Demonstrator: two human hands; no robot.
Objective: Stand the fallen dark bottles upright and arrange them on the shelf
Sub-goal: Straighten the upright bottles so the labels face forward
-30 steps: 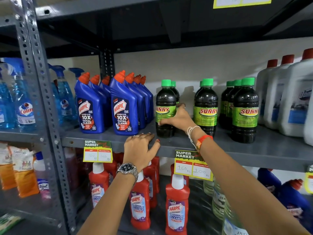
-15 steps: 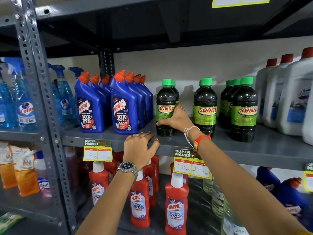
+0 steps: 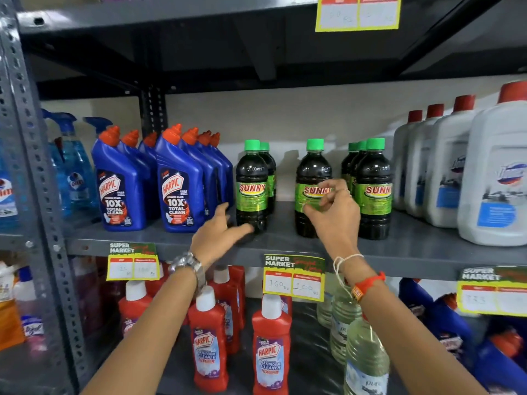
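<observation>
The dark green-capped plastic bottles (image 3: 252, 187) stand upright on my grey metal shelf (image 3: 422, 246), between blue cleaner bottles (image 3: 179, 189) and white jugs (image 3: 496, 178). My left hand (image 3: 218, 238) and right hand (image 3: 332, 212) hover open, gripping nothing.

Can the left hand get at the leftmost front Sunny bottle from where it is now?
Probably yes: the left hand is open beside the leftmost Sunny bottle, nothing lies between them, though the blue Harpic bottles crowd its left.
</observation>
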